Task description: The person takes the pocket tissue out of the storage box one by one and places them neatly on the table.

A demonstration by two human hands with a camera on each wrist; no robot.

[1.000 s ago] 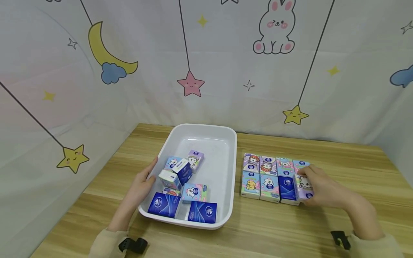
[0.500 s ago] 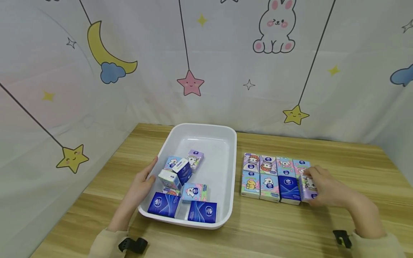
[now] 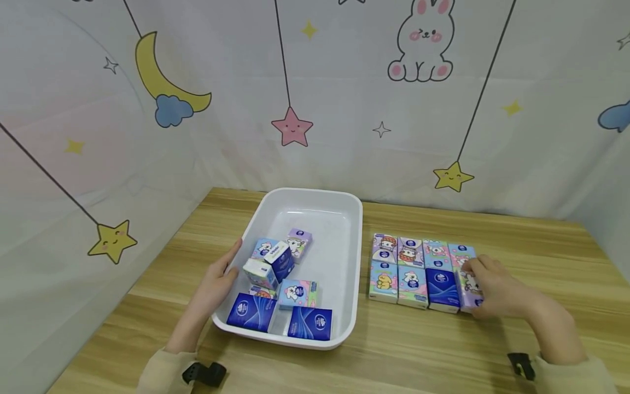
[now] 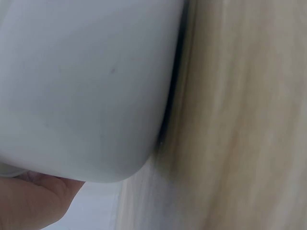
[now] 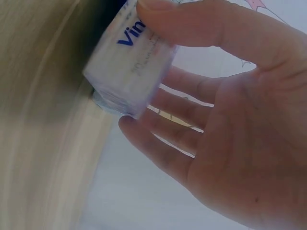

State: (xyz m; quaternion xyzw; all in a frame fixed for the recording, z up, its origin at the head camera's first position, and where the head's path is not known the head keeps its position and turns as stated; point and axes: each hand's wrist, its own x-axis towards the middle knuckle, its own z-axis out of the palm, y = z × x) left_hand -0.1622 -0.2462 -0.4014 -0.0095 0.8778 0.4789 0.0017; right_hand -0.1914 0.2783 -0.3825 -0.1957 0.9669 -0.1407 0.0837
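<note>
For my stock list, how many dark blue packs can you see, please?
4: the near-left pack, the near-right pack and the tilted pack in the tray; the front-row pack on the table. The tray's pile may hide others.

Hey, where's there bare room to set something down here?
The wooden table is bare in front of the double row of tissue packs and beyond it, toward the curtain. Only a narrow strip separates that row from the tray. The tray's far end is bare too; its near end is crowded with loose packs.
</note>
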